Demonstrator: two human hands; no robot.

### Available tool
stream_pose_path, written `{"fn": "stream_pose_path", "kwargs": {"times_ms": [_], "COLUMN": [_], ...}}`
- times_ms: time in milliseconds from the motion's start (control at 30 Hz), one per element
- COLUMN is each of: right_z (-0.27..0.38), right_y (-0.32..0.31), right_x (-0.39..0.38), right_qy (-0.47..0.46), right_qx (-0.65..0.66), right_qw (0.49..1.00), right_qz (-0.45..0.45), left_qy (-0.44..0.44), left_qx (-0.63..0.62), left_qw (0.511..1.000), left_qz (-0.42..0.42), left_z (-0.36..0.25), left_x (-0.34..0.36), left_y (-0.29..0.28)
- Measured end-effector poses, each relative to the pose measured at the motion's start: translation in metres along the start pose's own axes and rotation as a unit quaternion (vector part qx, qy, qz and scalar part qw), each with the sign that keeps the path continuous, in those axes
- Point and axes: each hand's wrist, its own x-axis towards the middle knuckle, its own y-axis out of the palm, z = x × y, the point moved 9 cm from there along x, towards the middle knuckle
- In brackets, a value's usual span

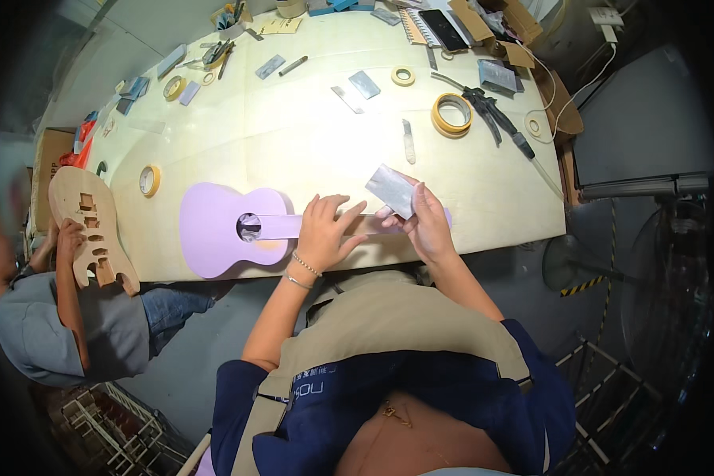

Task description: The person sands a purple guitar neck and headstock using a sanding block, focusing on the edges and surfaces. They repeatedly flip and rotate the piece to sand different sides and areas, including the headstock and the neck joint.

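A lilac ukulele-shaped instrument (210, 226) lies flat along the near edge of the table, its body to the left and its neck stretching right. Across the neck, close to where it leaves the body, rests my left hand (325, 228), fingers spread and gripping nothing. Part of the neck is hidden under it. My right hand (428, 226) is closed on a flat grey rectangular sanding pad (391, 190), pinched between thumb and fingers above the far end of the neck. White dust shows on the fingertips. The sound hole (249, 227) has crumpled pale material inside.
At left a co-worker holds a bare wooden guitar body (95, 230). Tape rolls (452, 116), a utility knife (408, 141), a black air gun (492, 111), grey pads (365, 84) and a marker (293, 66) lie on the table (293, 119). A phone (443, 30) sits on notebooks.
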Motion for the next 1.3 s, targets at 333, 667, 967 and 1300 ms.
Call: {"fn": "stream_pose_path", "kwargs": {"times_ms": [333, 667, 967, 1300], "right_z": [-0.039, -0.031, -0.049, -0.042], "right_y": [-0.011, 0.037, 0.032, -0.044], "right_x": [0.04, 0.1, 0.106, 0.068], "right_qy": [0.032, 0.111, 0.14, 0.031], "right_qx": [0.032, -0.036, 0.004, 0.062], "right_qw": [0.995, 0.989, 0.985, 0.995], "right_qz": [-0.09, 0.096, 0.097, -0.077], "left_qy": [-0.046, -0.133, -0.149, 0.012], "left_qx": [0.059, 0.192, 0.167, 0.027], "left_qw": [0.988, 0.972, 0.974, 0.993], "left_qz": [0.133, 0.006, -0.033, 0.114], "left_z": [0.075, 0.057, 0.063, 0.071], "left_x": [-0.034, -0.026, -0.029, -0.014], "left_y": [0.056, 0.035, 0.025, 0.056]}}
